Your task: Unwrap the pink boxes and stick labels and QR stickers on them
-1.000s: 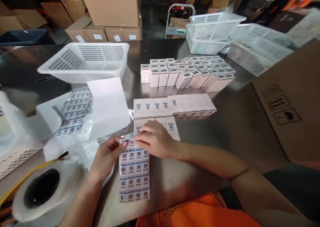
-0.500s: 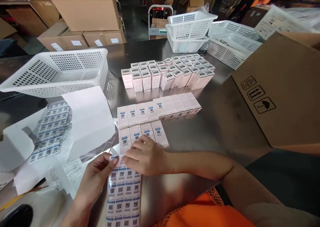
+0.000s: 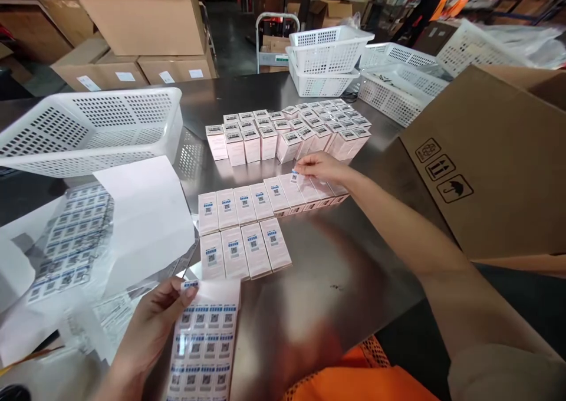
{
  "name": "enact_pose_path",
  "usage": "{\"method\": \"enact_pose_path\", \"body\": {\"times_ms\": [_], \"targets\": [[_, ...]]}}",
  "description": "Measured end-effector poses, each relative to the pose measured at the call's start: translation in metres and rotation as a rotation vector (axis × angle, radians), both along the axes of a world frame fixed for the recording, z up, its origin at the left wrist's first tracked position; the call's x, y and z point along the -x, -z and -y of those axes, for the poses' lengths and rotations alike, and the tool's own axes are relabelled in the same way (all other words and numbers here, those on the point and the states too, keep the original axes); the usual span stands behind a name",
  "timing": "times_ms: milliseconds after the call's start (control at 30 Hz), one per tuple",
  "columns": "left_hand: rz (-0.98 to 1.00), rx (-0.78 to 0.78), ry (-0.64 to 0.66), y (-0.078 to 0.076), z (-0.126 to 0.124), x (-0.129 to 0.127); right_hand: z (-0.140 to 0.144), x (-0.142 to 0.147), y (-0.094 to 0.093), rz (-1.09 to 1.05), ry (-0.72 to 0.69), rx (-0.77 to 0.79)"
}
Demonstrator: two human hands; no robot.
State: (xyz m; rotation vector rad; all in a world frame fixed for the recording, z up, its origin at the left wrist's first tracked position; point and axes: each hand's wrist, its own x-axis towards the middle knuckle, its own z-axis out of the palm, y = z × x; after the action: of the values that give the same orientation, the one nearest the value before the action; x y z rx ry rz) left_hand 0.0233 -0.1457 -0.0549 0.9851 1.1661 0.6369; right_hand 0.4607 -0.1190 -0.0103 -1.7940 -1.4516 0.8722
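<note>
My left hand pinches the top left corner of a sheet of QR-code stickers, thumb over its edge. A bare strip of backing shows along the sheet's top. Over the back row of pale pink boxes, my right hand holds one peeled sticker between thumb and fingertips. It hovers at or just above a box without a label; whether it touches I cannot tell. To the left, several boxes carry a blue-topped QR sticker. A front row of labelled boxes lies nearer me.
Behind stand several upright pink boxes with barcode tops. White baskets sit at left and at the back. An open carton blocks the right. More sticker sheets and white paper lie left.
My right hand has left the sheet and moved forward and right to the back row, carrying a sticker. My left hand still holds the sheet, slightly lower and further left.
</note>
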Motion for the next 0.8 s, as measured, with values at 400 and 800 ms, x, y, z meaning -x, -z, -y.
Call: {"method": "enact_pose_path", "body": {"times_ms": [400,800], "targets": [[-0.011,0.078,0.023,0.0,-0.004,0.0,-0.01,-0.006,0.015,0.147,-0.176,0.209],[-0.014,0.05,0.004,-0.001,-0.001,0.001,-0.009,0.011,0.014,0.336,-0.099,0.139]]}}
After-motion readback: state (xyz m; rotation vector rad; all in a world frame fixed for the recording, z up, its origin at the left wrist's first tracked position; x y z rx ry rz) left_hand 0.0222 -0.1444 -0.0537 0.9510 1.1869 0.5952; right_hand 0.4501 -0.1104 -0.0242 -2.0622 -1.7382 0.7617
